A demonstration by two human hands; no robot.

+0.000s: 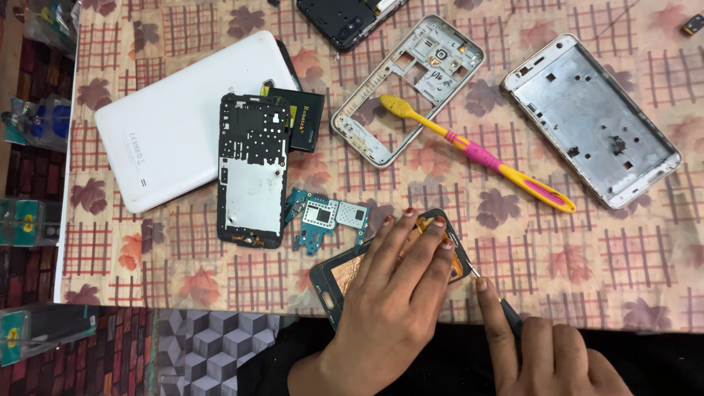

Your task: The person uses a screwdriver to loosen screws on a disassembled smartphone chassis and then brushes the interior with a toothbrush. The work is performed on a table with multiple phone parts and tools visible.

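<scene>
Near the front edge of the desk, about the middle: a dark phone screen piece with a shiny brown back, lying flat and tipped a bit sideways. On top of it, the left hand, fingers apart and laid flat, pressing down, not gripping. Just right of it, the right hand, fingers closed around a thin tool, pointy tip touching the right edge of the screen piece. Looks like the prying step, with the tip just getting in at the edge. For the next move: go slow, keep the tip low and push only a little, hold the piece still with the flat hand, mind the fingers close to the tip. Hard to tell how far under the edge the tip sits. Close by on the left, almost touching the screen piece: a small blue circuit board, easy to bump. Past that, a black phone frame partly on a white tablet near the left edge. Further back, a silver frame with a yellow and pink toothbrush across it, and a metal phone shell toward the back right corner. Best open room: the bare cloth by the front right corner, good for swinging the tool hand out. Little room toward the front, with the desk edge right under the wrists
</scene>
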